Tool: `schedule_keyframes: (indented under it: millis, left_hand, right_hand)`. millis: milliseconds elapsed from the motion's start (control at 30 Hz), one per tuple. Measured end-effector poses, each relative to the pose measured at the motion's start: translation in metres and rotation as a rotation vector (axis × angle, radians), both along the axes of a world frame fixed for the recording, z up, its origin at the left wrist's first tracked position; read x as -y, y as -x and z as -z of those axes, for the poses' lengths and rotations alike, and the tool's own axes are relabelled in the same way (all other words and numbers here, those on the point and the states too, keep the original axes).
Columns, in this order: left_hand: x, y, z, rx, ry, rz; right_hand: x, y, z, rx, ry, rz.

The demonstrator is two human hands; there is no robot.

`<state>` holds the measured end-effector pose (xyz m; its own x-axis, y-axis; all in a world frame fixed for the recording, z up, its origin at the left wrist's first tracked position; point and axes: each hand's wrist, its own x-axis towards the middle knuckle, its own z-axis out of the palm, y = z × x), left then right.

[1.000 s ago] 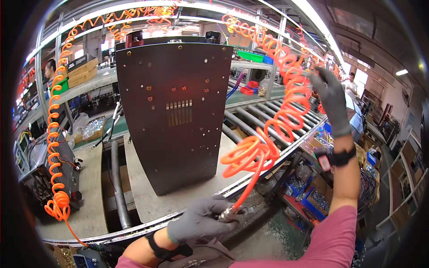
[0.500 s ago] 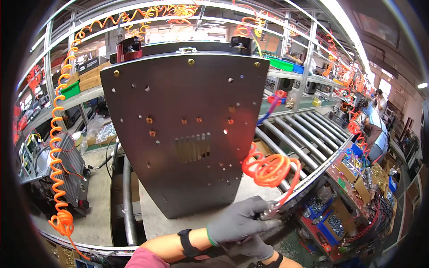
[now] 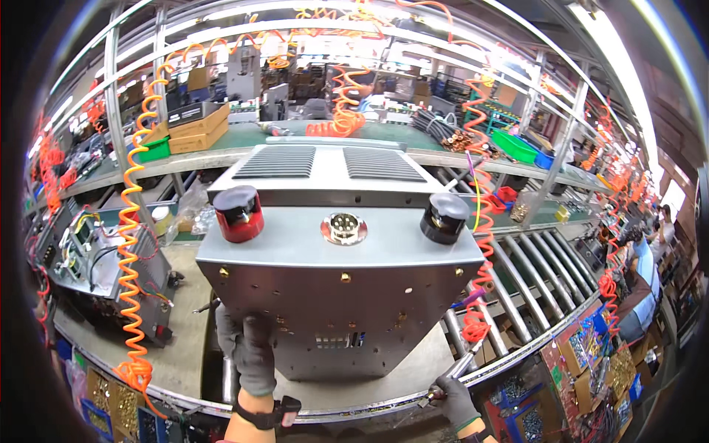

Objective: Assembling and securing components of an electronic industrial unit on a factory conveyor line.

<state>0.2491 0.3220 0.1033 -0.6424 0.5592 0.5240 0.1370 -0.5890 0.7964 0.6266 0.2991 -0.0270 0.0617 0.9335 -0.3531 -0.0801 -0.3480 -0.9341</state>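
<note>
Head view shows your left hand (image 3: 251, 351) pressed flat, fingers up, against the grey metal cabinet (image 3: 340, 295) standing on the workbench (image 3: 177, 354). Your right hand (image 3: 452, 399) is closed around a pneumatic screwdriver (image 3: 456, 367) at the bench edge; its tip is hard to make out.

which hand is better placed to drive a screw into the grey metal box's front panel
Right, probably: the right hand already grips the air screwdriver on its orange coiled hose, while the left hand is flat against the grey metal box.
</note>
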Motion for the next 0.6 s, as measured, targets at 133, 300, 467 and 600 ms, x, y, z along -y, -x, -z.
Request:
schedule_keyframes:
  millis: [133, 300, 467, 600]
  left_hand:
    - [-0.002, 0.019, 0.011, -0.154, -0.024, -0.100]
    - [-0.002, 0.030, 0.019, -0.172, -0.011, -0.080]
    - [-0.004, 0.046, 0.019, -0.170, -0.061, -0.015]
    - [0.001, 0.060, 0.017, -0.209, -0.034, 0.004]
  right_hand:
    - [-0.016, 0.009, 0.022, -0.211, 0.269, -0.065]
    - [-0.035, 0.036, 0.060, -0.142, 0.304, -0.132]
    - [-0.052, 0.053, 0.096, 0.320, 0.301, -0.211]
    - [-0.064, 0.051, 0.101, 0.644, 0.378, -0.373]
